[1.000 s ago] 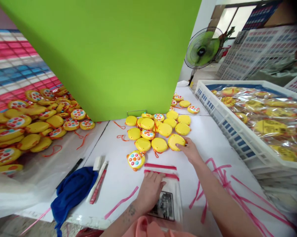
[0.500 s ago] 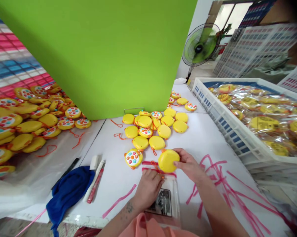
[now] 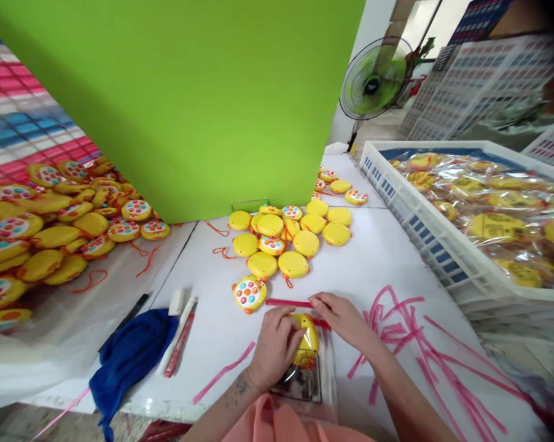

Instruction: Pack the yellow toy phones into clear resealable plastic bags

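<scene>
A yellow toy point(image 3: 308, 336) lies partly inside a clear plastic bag point(image 3: 327, 383) printed with a black panel, flat on the table before me. My left hand point(image 3: 273, 347) has its fingers bent over the left side of the bag's mouth, against the toy. At the upper right of the bag my right hand point(image 3: 344, 316) pinches the right end of a pink strip point(image 3: 287, 302) along the bag's flap. Just beyond the hands, another toy point(image 3: 249, 293) lies with its coloured buttons up.
Several yellow toys point(image 3: 293, 265) are grouped behind the hands, below a green panel point(image 3: 189, 110). A larger toy pile point(image 3: 56, 236) lies left. Pink strips point(image 3: 406, 334) litter the right side. A blue cloth point(image 3: 132, 350) and pens point(image 3: 180, 344) lie left; a white crate point(image 3: 419, 261) holds bagged toys.
The yellow toy in my right hand has gone down into the bag. My right hand has let go of it and now pinches the pink strip; my left fingers have moved onto the toy.
</scene>
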Motion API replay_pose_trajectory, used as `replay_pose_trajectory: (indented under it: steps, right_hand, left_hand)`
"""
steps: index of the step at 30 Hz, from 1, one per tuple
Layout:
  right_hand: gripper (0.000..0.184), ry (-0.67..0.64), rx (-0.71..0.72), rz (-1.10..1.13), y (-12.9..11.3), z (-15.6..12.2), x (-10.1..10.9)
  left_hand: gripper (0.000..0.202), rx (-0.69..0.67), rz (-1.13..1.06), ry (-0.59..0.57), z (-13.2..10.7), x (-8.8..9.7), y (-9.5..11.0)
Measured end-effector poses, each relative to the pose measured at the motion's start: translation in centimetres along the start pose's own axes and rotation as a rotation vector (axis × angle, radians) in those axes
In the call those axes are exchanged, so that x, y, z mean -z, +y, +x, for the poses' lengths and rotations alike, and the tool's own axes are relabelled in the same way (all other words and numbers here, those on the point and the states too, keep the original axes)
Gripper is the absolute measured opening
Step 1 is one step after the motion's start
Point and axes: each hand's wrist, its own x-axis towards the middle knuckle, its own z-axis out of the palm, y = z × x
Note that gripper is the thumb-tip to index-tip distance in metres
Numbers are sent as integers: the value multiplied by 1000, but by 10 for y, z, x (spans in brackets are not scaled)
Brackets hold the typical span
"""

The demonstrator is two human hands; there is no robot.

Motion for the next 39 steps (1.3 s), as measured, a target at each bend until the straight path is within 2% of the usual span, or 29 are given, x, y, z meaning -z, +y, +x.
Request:
replay_pose_trajectory:
  steps: [3, 7, 13, 15, 17, 19, 22, 25, 27, 29, 33, 36, 39]
  right_hand:
    - [37, -12, -96, -16, 8, -5, -1]
    - [33, -42, -59, 79, 10, -11, -13]
    - [32, 179, -67, 285, -5, -14, -32]
    - [32, 235, -80, 396, -9, -15, -36]
    - [33, 270, -80, 489, -13, -17, -38]
    - [33, 301, -67, 546, -15, -20, -39]
    - [32, 337, -39, 573, -18, -23, -40]
    - [31, 378, -24, 567, -20, -24, -39]
    - [30, 404, -11, 516, -19, -24, -37]
    - [29, 458, 43, 367, -18, -22, -34]
    - [26, 560, 313, -35, -23, -16, -25]
    - [30, 472, 488, -174, -37, -12, -24]
    - [40, 373, 584, -261, -52, -10, -29]
  left_hand:
    - [6, 64, -57, -30, 1, -1, -2]
    - [5, 135, -119, -106, 6, 6, 7]
    - [11, 211, -168, -265, 15, 21, 26]
    - [11, 199, -163, -199, 16, 25, 24]
    - [8, 181, -148, -60, 14, 28, 18]
    - [20, 200, -173, 69, 10, 29, 10]
    - [40, 378, -345, 164, 5, 30, 2]
    - [49, 582, -639, 105, 5, 28, -1]
    - [44, 634, -803, 44, 7, 27, -2]
    - [33, 632, -869, 24, 8, 25, -2]
    - [28, 622, -873, -4, 9, 24, 2]
    - [24, 592, -854, -45, 12, 27, 10]
    - [21, 499, -719, -70, 18, 34, 21]
